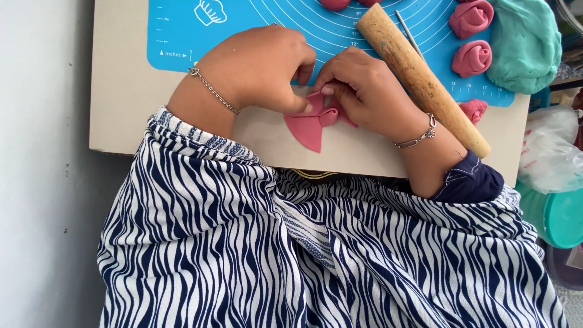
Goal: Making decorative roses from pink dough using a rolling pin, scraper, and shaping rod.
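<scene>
On beige board [121, 115] at near edge: left hand [258, 70], fingers curled, thumb pressing flat pink clay piece [310, 124]. Right hand [364, 91] just beside, fingertips pinching rolled end of same piece. Blue round-lined mat [182, 36] behind hands, white chef-hat mark at top. Wooden rolling pin [419, 79] lies diagonal, touching right wrist; thin metal rod [408, 33] beside it. Further right: pink clay roses [472, 58], teal clay lump [525, 45], plastic bag [549, 149], teal lid [562, 215].

pink clay sheet [310, 126], flat, one edge curled
</scene>
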